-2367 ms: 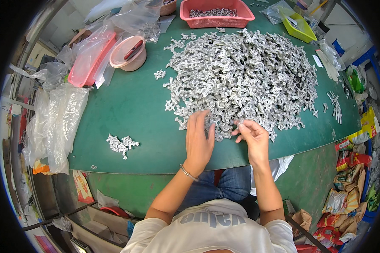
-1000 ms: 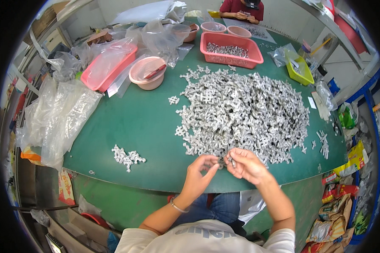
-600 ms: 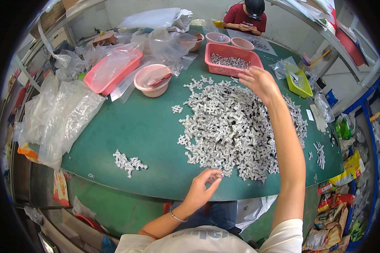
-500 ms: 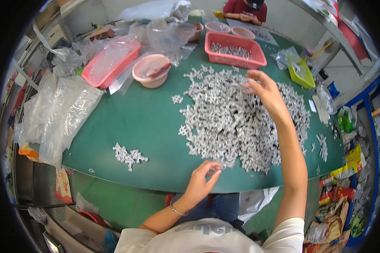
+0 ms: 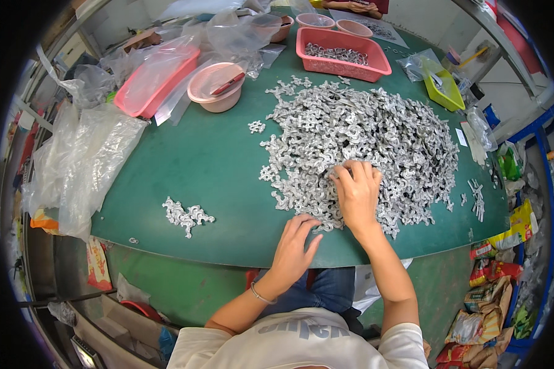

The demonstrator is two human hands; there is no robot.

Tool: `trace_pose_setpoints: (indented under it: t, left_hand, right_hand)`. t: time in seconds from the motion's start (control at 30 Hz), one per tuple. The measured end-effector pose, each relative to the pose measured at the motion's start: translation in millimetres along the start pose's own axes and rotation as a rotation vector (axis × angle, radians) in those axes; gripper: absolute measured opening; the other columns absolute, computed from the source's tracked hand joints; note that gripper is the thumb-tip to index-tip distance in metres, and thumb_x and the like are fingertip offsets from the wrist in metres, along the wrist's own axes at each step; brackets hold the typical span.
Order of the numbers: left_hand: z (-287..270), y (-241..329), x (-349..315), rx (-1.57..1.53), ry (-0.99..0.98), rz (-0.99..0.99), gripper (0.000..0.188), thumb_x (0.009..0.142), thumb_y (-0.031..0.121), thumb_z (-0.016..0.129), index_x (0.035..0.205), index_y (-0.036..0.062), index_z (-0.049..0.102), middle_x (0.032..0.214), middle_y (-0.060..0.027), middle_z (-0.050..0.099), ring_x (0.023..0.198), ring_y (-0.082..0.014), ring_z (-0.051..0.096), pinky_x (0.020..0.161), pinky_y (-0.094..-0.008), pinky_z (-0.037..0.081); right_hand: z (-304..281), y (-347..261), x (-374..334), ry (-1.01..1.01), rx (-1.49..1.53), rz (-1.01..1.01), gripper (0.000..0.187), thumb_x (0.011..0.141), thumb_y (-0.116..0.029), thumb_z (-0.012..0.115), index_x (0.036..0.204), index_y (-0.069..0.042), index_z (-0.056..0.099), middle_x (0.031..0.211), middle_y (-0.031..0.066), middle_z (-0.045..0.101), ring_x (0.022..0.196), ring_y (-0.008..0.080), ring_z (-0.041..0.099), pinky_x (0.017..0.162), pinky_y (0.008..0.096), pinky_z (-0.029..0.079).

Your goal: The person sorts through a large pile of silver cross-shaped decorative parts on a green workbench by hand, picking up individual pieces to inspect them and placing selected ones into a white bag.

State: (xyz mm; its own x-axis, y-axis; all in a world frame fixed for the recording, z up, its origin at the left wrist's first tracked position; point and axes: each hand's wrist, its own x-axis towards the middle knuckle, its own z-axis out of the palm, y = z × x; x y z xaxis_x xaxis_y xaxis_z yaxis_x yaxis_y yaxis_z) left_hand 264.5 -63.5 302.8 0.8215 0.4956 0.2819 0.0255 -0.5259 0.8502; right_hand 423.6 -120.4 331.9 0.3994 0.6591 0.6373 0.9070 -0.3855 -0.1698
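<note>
A wide heap of small silver-grey metal parts [image 5: 314, 138], each with rounded lobes, covers the right half of the green table. Over the near part of this heap, my right hand [image 5: 358, 194] is bent downward with its fingers drawn together. Its fingertips are in among the parts, and what they pinch is hidden. At the heap's near edge is my left hand [image 5: 292, 251], thumb and fingers apart and nothing visible in it. A small separate cluster of the same parts [image 5: 188, 216] lies to the left.
Beyond the heap stands a pink tray [image 5: 345, 69] with metal pieces in it. A pink bowl [image 5: 215, 101] holding a red-handled tool, a long pink tray [image 5: 126, 101] and plastic bags [image 5: 83, 166] are at the left. A yellow-green tray [image 5: 446, 98] is far right. Across the table sits another person.
My right hand has come back from the heap's far side to its near part, and its fingers have closed downward. My left hand has stayed near the heap's front edge.
</note>
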Motion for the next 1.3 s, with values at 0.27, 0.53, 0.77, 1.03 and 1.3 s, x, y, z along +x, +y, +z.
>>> trace_pose_setpoints:
  t: [0.27, 0.53, 0.77, 1.03, 1.3]
  left_hand:
    - [-7, -2, -2, -0.334, 0.051, -0.156, 0.028, 0.077, 0.0, 0.059, 0.104, -0.0006, 0.053, 0.101, -0.0115, 0.052, 0.091, -0.0206, 0.053, 0.075, -0.0289, 0.044]
    - [-6, 14, 4, -0.818, 0.004, -0.244, 0.028, 0.079, -0.005, 0.056, 0.106, -0.0066, 0.052, 0.098, -0.0092, 0.055, 0.089, -0.015, 0.055, 0.073, -0.0253, 0.047]
    - [-13, 24, -1, -0.875, -0.054, -0.331, 0.022, 0.081, -0.005, 0.054, 0.103, -0.0076, 0.055, 0.096, -0.0116, 0.056, 0.081, -0.0159, 0.058, 0.071, -0.0258, 0.049]
    - [-13, 36, -2, -0.885, -0.067, -0.357, 0.017, 0.083, -0.003, 0.05, 0.097, -0.0085, 0.059, 0.09, -0.0133, 0.059, 0.074, -0.0163, 0.06, 0.068, -0.0252, 0.05]
    - [-23, 29, -6, -0.778, -0.021, -0.348, 0.016, 0.083, -0.001, 0.05, 0.095, -0.008, 0.059, 0.089, -0.0122, 0.059, 0.073, -0.0155, 0.059, 0.067, -0.0255, 0.049]
  right_hand:
    - [-27, -17, -35, -0.107, 0.718, 0.563, 0.008, 0.078, -0.009, 0.061, 0.079, -0.001, 0.061, 0.065, 0.0043, 0.056, 0.058, 0.015, 0.048, 0.055, 0.0248, 0.038]
    - [-41, -37, -78, -0.283, 1.356, 0.94, 0.03, 0.09, -0.019, 0.046, 0.074, 0.001, 0.061, 0.068, 0.004, 0.059, 0.059, 0.0056, 0.047, 0.054, 0.0187, 0.036]
    - [-64, -49, -78, -0.175, 1.275, 0.902, 0.026, 0.089, -0.011, 0.047, 0.072, 0.004, 0.06, 0.068, 0.0037, 0.058, 0.063, 0.007, 0.048, 0.058, 0.0207, 0.039]
    - [-75, -46, -85, -0.137, 1.355, 0.88, 0.022, 0.089, -0.01, 0.046, 0.078, 0.005, 0.059, 0.07, 0.0057, 0.058, 0.064, 0.0084, 0.05, 0.06, 0.0219, 0.04]
    - [-75, -44, -87, -0.317, 1.143, 0.817, 0.016, 0.086, -0.008, 0.052, 0.081, 0.004, 0.06, 0.071, 0.0065, 0.059, 0.063, 0.0073, 0.052, 0.054, 0.0228, 0.041]
